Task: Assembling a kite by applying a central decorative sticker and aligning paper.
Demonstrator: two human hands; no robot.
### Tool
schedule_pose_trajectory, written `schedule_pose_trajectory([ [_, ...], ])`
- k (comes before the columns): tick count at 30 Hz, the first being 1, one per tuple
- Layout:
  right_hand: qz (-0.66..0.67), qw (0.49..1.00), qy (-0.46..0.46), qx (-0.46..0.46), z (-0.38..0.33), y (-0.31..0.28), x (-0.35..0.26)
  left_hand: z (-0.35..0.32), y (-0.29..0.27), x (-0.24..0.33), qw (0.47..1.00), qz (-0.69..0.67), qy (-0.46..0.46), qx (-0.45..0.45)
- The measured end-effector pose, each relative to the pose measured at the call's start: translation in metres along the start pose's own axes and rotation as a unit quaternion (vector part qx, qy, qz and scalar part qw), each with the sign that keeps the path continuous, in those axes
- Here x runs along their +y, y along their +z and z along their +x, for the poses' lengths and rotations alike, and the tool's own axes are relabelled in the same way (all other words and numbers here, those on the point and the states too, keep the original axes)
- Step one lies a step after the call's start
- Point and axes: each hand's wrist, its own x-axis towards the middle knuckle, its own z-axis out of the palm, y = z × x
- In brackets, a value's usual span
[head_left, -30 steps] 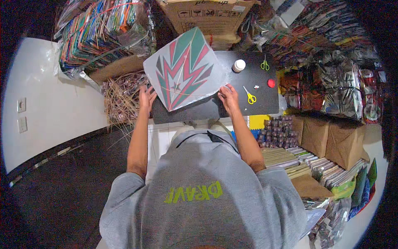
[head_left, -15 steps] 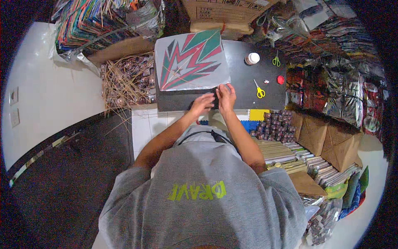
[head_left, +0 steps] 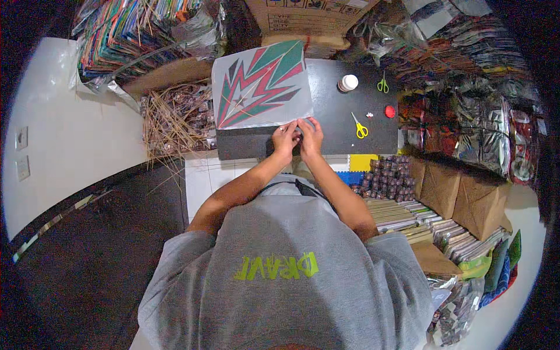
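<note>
Shirt (head_left: 286, 297), well this side of the kite (head_left: 262, 84), bears yellow-green lettering, inverted from here. The left hand (head_left: 286, 139) and right hand (head_left: 310, 135) nearly meet at the kite's near edge, toward its right corner, fingers curled; whether they grip or merely rest there, I cannot tell. The kite lies on the tabletop (head_left: 329, 111). Its thin skin could crease or tear under an uneven tug; swung right, it might snag the yellow scissors (head_left: 361, 129) beside it. Also right of the kite sits a jar (head_left: 349, 82). Beyond the kite, a carton (head_left: 309, 20) shows printed symbols and dark lettering.
</note>
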Motion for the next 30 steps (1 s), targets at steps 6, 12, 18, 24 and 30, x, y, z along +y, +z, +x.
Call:
schedule_pose_trajectory([
  [6, -0.077, 0.995, -0.034, -0.055, 0.021, -0.023, 0.002, -0.005, 0.0, 0.004, 1.0, -0.014, 0.006, 0.016],
  [12, -0.149, 0.982, -0.065, -0.102, 0.028, -0.024, -0.027, -0.003, -0.009, 0.008, 1.0, 0.024, 0.002, 0.018],
  [18, -0.183, 0.976, -0.031, -0.111, 0.025, -0.017, -0.039, -0.005, -0.011, 0.006, 1.0, 0.023, 0.002, 0.011],
  [24, -0.182, 0.981, -0.011, -0.073, 0.016, -0.015, -0.036, -0.007, -0.009, 0.004, 0.998, 0.054, -0.01, -0.036],
  [30, -0.202, 0.978, -0.018, -0.057, 0.012, -0.02, -0.027, -0.003, -0.006, 0.002, 0.998, 0.058, -0.035, -0.021],
])
